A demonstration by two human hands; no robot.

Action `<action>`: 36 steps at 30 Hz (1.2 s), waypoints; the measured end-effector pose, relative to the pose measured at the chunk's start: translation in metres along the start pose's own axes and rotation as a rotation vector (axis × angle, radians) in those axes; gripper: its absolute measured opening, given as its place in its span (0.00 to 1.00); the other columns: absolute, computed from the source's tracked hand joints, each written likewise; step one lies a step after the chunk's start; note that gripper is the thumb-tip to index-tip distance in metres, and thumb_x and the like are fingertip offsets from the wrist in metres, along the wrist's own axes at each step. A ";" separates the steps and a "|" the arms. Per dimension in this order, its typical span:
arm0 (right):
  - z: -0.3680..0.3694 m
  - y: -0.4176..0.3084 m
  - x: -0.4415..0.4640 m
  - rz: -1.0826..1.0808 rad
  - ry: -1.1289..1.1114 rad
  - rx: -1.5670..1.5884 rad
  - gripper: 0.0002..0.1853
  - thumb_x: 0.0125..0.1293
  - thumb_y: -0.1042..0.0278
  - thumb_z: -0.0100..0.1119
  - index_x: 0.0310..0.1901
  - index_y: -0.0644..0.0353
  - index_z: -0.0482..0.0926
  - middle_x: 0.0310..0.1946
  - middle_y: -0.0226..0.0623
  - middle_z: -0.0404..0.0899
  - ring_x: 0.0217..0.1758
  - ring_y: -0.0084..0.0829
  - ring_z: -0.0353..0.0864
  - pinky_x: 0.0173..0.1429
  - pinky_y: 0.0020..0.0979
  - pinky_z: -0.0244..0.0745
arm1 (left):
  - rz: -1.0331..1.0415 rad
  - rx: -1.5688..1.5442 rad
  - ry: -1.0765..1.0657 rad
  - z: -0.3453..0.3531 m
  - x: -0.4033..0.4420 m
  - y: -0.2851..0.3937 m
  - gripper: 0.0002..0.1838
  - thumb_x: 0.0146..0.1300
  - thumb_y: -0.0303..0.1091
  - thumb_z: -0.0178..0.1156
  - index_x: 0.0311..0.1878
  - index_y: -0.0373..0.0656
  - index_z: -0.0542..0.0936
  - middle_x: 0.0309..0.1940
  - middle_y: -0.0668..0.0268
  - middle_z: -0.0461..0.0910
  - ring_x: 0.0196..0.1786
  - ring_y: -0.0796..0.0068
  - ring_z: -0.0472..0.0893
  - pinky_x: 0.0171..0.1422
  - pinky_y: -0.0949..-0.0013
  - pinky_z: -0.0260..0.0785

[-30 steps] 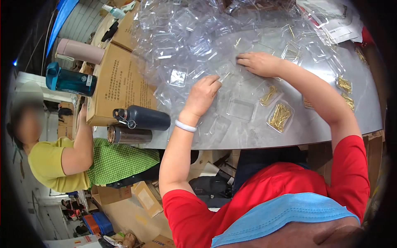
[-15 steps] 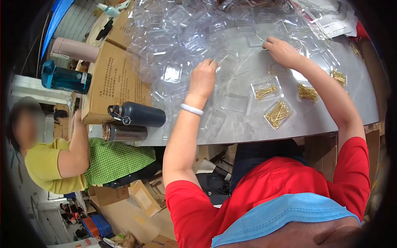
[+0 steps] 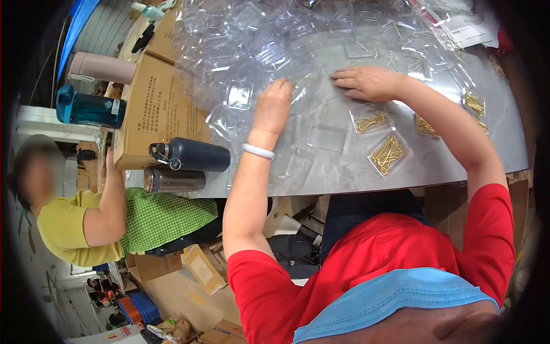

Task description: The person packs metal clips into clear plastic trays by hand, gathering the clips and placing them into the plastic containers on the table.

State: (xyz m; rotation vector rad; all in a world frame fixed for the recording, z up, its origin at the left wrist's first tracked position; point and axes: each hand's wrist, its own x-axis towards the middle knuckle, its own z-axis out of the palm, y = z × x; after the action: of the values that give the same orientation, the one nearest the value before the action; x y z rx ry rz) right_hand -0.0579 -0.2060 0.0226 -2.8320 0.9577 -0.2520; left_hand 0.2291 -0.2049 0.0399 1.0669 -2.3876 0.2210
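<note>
My left hand (image 3: 272, 105) is closed, fingertips together at the near edge of a heap of clear plastic trays (image 3: 258, 51); what they pinch, if anything, is too small to tell. To the right, my right hand (image 3: 366, 83) is held low over the grey table (image 3: 344, 175), its fingers stretched out. Just below it lies a clear tray of gold-coloured pins (image 3: 371, 121), and nearer me is another filled tray (image 3: 388, 153). An empty clear tray (image 3: 327, 138) lies left of these. More gold pins (image 3: 425, 126) rest beside my right forearm.
A dark bottle (image 3: 200, 155) and a metal cup (image 3: 175, 180) lie at the table's left. Behind them stands a cardboard box (image 3: 152, 109), near a teal bottle (image 3: 91, 109) and a pink flask (image 3: 106, 67). A co-worker (image 3: 80, 223) is at the left. Papers (image 3: 464, 28) lie at the far right.
My right hand first moved right and away, then came back left with its fingers extended. My left hand has shifted slightly away and left. More pins now show in the tray below my right hand.
</note>
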 end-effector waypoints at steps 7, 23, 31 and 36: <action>-0.030 -0.002 -0.082 0.327 0.054 0.138 0.19 0.70 0.63 0.46 0.59 0.61 0.72 0.64 0.44 0.67 0.65 0.45 0.67 0.68 0.38 0.64 | 0.042 0.105 -0.040 0.011 0.018 0.014 0.04 0.51 0.23 0.55 0.31 0.40 0.78 0.33 0.59 0.78 0.40 0.57 0.80 0.43 0.60 0.75; -0.005 0.013 -0.084 0.450 0.169 -0.174 0.10 0.59 0.79 0.47 0.42 0.67 0.74 0.43 0.51 0.77 0.49 0.51 0.77 0.53 0.43 0.73 | 0.129 -0.165 -0.212 0.030 0.020 0.086 0.11 0.52 0.19 0.51 0.39 0.32 0.77 0.47 0.46 0.76 0.49 0.48 0.76 0.55 0.57 0.71; -0.005 0.093 -0.035 0.668 0.397 0.070 0.22 0.56 0.80 0.44 0.54 0.67 0.74 0.53 0.52 0.75 0.57 0.50 0.74 0.61 0.41 0.70 | 0.054 -0.288 -0.282 0.037 0.023 0.086 0.14 0.59 0.22 0.51 0.48 0.35 0.79 0.54 0.48 0.76 0.55 0.47 0.76 0.60 0.57 0.69; 0.007 0.138 -0.003 0.615 0.407 0.064 0.26 0.58 0.79 0.42 0.61 0.63 0.71 0.63 0.49 0.69 0.65 0.46 0.69 0.67 0.39 0.65 | 0.025 -0.375 -0.279 0.041 0.033 0.081 0.15 0.60 0.23 0.50 0.50 0.35 0.78 0.53 0.49 0.77 0.54 0.48 0.76 0.59 0.56 0.70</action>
State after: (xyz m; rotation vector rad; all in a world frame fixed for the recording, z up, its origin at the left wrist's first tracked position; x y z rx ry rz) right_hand -0.1402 -0.3124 -0.0107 -2.3140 1.7926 -0.7703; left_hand 0.1354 -0.1851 0.0265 0.9371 -2.5472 -0.3785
